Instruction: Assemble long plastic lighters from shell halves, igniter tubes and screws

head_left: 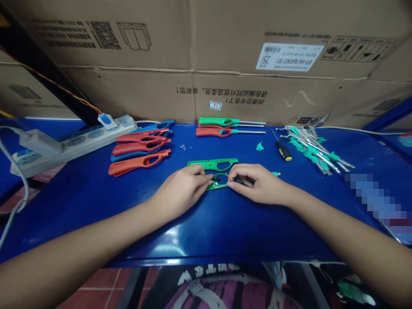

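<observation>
A green lighter casing half (220,186) lies on the blue table between my hands, with thin wires and a small dark part inside. My left hand (183,189) pinches at its left end, thumb and forefinger together on the casing or the dark part. Bent over its right end, my right hand (254,182) has thumb and fingers closed at the wires; what exactly they grip is too small to make out. Just beyond lies another green casing half (210,164), flat and untouched. A metal tube end with a teal piece (275,174) shows past my right hand.
Several red, orange and blue casings (140,162) lie at left beside a power strip (77,140). Two long-nosed lighters (214,131), small screws (183,147), a teal trigger piece (259,146), a screwdriver (283,150) and a pile of metal tubes (317,150) lie farther back. A cardboard box (154,86) stands behind.
</observation>
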The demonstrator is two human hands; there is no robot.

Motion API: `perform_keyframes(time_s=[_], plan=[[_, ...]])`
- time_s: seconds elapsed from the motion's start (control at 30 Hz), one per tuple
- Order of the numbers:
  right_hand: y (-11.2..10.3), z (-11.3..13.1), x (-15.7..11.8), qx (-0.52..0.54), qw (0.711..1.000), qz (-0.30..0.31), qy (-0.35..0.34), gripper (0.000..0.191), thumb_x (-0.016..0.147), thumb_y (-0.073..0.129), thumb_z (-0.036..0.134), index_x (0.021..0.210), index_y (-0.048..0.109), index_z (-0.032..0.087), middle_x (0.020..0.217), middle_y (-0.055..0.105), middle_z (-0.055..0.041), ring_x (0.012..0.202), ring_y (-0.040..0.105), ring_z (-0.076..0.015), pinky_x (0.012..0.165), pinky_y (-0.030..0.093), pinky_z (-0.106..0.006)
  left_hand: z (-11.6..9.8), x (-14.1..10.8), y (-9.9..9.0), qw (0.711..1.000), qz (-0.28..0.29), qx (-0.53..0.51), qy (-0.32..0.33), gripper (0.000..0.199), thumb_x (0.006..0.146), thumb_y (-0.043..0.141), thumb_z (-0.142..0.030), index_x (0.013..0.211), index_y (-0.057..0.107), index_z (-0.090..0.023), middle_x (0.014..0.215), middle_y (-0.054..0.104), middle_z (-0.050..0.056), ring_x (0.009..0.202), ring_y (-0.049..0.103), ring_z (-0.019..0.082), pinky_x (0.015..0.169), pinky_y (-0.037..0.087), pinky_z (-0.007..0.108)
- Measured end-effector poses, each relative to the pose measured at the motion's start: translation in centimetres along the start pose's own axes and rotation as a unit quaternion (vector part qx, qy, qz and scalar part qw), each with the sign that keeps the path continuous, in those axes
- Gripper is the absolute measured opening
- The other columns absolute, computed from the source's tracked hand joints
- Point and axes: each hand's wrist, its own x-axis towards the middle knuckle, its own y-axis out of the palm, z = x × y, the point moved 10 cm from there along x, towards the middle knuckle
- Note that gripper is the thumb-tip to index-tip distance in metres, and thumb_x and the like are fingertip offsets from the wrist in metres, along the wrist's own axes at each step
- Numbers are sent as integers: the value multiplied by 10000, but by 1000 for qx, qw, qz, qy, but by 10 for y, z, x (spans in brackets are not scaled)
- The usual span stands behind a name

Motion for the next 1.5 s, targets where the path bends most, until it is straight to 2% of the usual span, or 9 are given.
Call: perform_keyframes(time_s=[0.27,0.43,0.53,0.63,0.8,1.07,1.27,1.37,1.5], plan=[[-2,4,1,1,1000,0,-12,114,959,588,256,894,636,175,827,609,0,603,437,-88,601,381,-231,-18,-14,5,986,65,154,-21,483,1022,482,-362,1401,570,-75,1037,587,168,933,599,310,796,551,476],[1,15,-3,-23,997,45,-53,78,906,613,177,963,665,190,955,640,-27,755,569,-116,693,446,-241,-22,-20,9,969,49,241,-7,482,1012,468,-225,1466,495,-65,1075,585,202,979,573,351,772,532,494],[3,18,-8,-57,994,72,-59,179,881,611,157,1036,680,212,1077,650,-50,900,636,-156,788,482,-279,-18,-17,9,980,48,191,5,431,1010,456,-171,1424,534,-79,1119,595,193,1018,575,331,823,537,492],[1,17,-8,-59,995,67,-50,180,939,565,194,1078,678,210,1065,689,-63,925,658,-173,814,495,-296,-11,-12,8,996,47,74,1,391,1015,487,-204,1384,557,-97,1143,617,166,1046,596,294,890,550,480],[-7,0,-3,-66,998,3,16,116,973,577,252,978,678,194,769,674,-6,661,614,-125,634,451,-243,-9,-9,6,999,-8,-36,28,396,993,569,-242,1380,558,-158,1203,632,132,1135,603,271,996,535,461],[-4,-2,-3,-162,987,6,5,139,988,563,250,947,688,204,983,686,-56,873,655,-175,727,463,-276,-14,-7,5,996,-34,-69,52,365,983,598,-255,1337,604,-166,1141,666,106,1077,640,242,954,569,414],[5,12,-6,-262,963,22,-59,259,1019,451,213,936,696,189,939,694,-65,738,615,-157,598,376,-281,-15,-4,2,993,-41,-98,54,342,969,618,-219,1301,633,-141,1075,681,97,1022,654,220,922,578,376],[9,16,-6,-309,949,31,-53,277,1008,439,182,942,708,185,932,692,-69,663,579,-147,559,330,-294,-17,-4,4,994,-34,-90,60,322,980,596,-219,1293,640,-152,1064,665,95,1007,645,215,916,577,379],[-7,14,-5,-258,966,9,-29,234,1011,508,272,962,729,213,974,713,-53,774,650,-164,622,416,-283,-23,-7,7,996,-11,-34,78,313,1010,534,-235,1299,636,-173,1118,627,116,1064,615,237,937,569,412]])
